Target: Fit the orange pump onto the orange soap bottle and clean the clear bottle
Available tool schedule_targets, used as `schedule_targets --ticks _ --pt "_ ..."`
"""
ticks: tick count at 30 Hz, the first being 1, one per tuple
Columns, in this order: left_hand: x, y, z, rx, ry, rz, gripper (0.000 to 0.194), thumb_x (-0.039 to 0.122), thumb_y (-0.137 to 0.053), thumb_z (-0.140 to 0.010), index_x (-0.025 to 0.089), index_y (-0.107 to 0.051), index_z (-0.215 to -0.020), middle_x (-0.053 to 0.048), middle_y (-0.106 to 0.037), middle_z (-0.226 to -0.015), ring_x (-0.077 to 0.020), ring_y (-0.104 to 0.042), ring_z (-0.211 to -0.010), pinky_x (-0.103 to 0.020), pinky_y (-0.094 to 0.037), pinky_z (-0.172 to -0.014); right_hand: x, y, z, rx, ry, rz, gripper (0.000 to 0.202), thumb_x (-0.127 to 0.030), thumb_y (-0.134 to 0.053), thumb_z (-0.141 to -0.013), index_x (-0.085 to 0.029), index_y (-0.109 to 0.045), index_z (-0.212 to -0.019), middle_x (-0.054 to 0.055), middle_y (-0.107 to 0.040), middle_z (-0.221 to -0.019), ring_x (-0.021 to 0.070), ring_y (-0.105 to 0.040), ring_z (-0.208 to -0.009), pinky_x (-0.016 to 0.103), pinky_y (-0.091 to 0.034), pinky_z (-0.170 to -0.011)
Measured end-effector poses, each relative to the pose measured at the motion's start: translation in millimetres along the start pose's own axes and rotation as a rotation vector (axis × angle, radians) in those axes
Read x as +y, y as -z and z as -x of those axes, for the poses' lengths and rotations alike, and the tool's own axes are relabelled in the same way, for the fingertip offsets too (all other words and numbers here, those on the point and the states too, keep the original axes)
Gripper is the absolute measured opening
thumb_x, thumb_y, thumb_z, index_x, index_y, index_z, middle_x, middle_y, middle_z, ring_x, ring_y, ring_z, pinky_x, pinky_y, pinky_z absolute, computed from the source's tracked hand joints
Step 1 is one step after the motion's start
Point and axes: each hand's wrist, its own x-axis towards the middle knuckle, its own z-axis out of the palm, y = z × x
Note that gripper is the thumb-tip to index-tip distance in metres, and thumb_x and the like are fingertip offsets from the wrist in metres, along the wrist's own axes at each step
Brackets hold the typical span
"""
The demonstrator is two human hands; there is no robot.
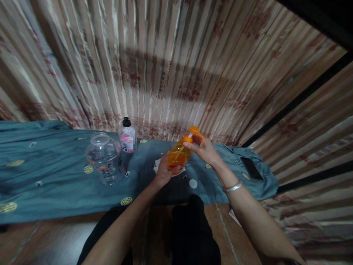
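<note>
An orange pump bottle, tilted with its top to the right, is half filled with amber liquid. My left hand is wrapped round its lower body. Around the orange pump collar, the fingers of my right hand are closed, just below the spout. A small white cap lies on the cloth below the bottle. Part of a white, irregular shape shows behind my left hand. Left of the hands stand a clear bottle with a black top and pink label and a clear plastic jug.
A blue-green patterned cloth covers the narrow surface. A dark phone lies near its right end. Pleated curtains hang right behind it, and dark bars run along the right. My knees are below the front edge.
</note>
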Motion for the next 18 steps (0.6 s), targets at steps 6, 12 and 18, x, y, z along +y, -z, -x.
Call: schedule_targets --ticks 6,12,18 --pt "-0.8 0.7 0.1 -0.006 -0.020 -0.008 0.065 0.040 -0.086 -0.070 0.025 -0.061 -0.129 -0.009 -0.068 -0.124 -0.0316 -0.065 -0.118 -0.055 -0.050 -0.107 -5.0 -1.2 3.3 0.007 0.010 -0.006 0.067 -0.066 -0.078 -0.075 -0.024 -0.065 -0.126 0.007 -0.073 -0.114 0.0287 -0.066 -0.112 0.044 -0.051 -0.103" --pt "2.6 1.0 -0.6 -0.008 -0.040 -0.017 0.059 0.040 -0.086 -0.070 0.026 -0.065 -0.122 -0.008 -0.069 -0.122 -0.0319 -0.065 -0.117 -0.055 -0.048 -0.109 -2.4 -0.7 1.1 -0.039 -0.006 -0.076 0.059 -0.069 -0.073 -0.076 -0.023 -0.067 -0.112 0.010 -0.074 -0.116 0.0294 -0.068 -0.112 0.047 -0.051 -0.105" --pt "1.5 1.2 -0.1 -0.003 -0.029 -0.023 0.063 0.039 -0.086 -0.069 0.025 -0.062 -0.126 -0.009 -0.068 -0.124 -0.0309 -0.065 -0.118 -0.053 -0.049 -0.107 -5.4 0.5 2.5 -0.018 0.021 0.026 0.064 -0.067 -0.076 -0.076 -0.023 -0.065 -0.121 0.008 -0.073 -0.117 0.0300 -0.067 -0.115 0.047 -0.050 -0.107"
